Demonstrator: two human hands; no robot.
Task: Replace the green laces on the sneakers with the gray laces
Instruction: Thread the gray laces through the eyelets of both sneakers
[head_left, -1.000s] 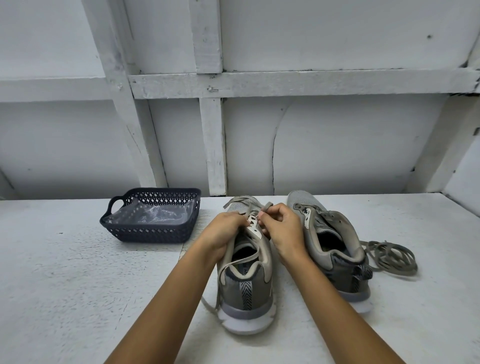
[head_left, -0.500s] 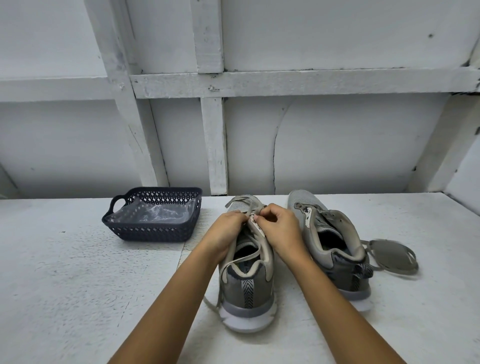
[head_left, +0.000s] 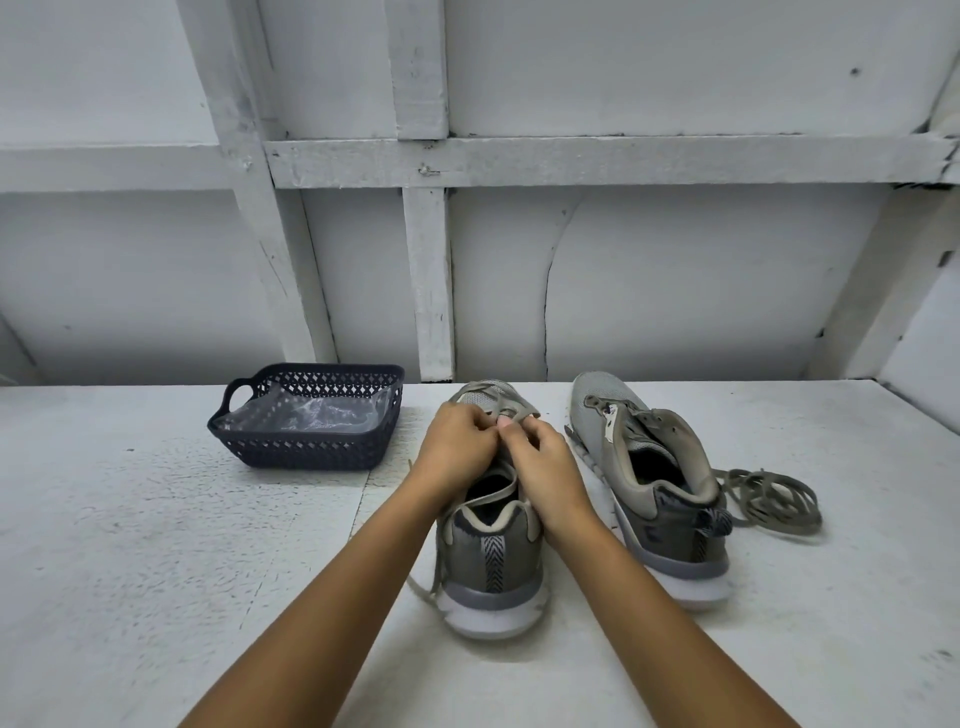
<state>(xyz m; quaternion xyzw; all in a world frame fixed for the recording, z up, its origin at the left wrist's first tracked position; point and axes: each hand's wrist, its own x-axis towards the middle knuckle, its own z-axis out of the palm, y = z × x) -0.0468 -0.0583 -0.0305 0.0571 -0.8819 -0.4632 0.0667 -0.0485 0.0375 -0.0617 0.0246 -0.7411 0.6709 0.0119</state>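
Two grey sneakers stand heel-towards-me on the white table. The left sneaker (head_left: 493, 561) has a pale lace (head_left: 493, 410) threaded near its toe, with loose ends trailing over the collar and down its left side. My left hand (head_left: 457, 447) and my right hand (head_left: 540, 462) meet over its eyelets, fingers curled and pinching the lace. The right sneaker (head_left: 649, 467) stands unlaced, its tongue exposed. A loose olive-green lace (head_left: 774, 499) lies coiled on the table to its right.
A dark perforated plastic basket (head_left: 311, 447) holding a clear plastic bag sits at the back left of the table. A white wall with wooden battens rises directly behind the table (head_left: 130, 545). The table's right part reaches a corner of the wall.
Both hands have shifted slightly forward along the left sneaker towards its toe, still working the lace. The view has tilted a little; the right sneaker and coiled lace stay put.
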